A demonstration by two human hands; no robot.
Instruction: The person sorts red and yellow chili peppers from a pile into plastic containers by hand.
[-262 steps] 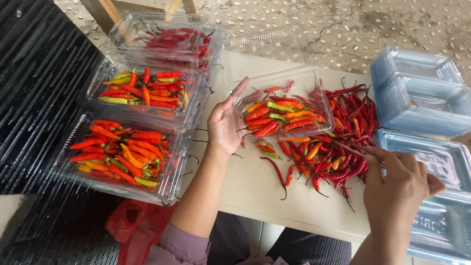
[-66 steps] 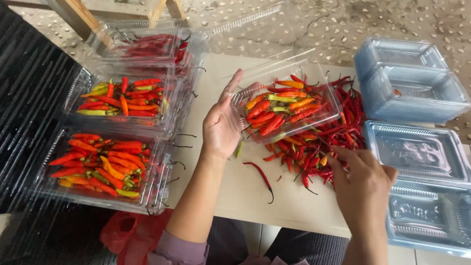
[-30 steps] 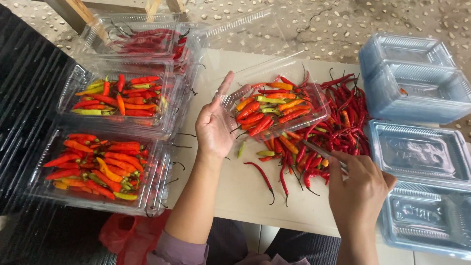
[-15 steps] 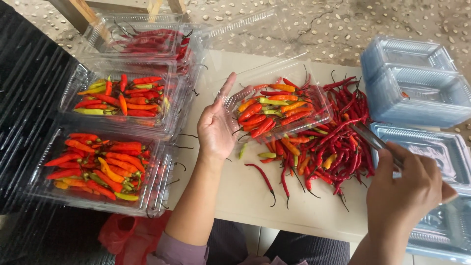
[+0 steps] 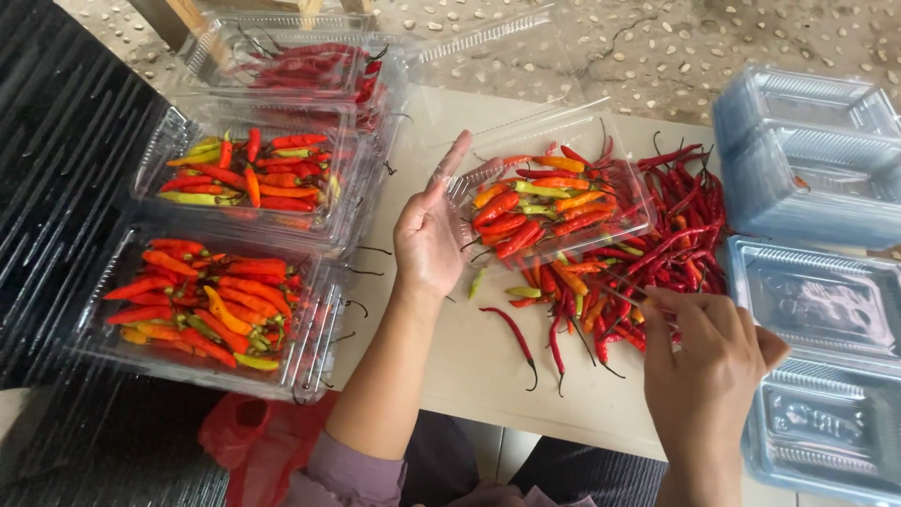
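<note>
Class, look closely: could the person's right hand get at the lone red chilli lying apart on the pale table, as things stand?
Probably yes. The right hand is at the loose pile's edge, and the lone red chilli lies uncovered on the pale table with only bare surface between.

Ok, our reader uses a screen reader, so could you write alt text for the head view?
A person's left hand steadies a clear tray of red, orange and green chillies on a pale table, while the right hand picks at a loose chilli pile. Three filled trays sit left, empty bluish trays right.
</note>
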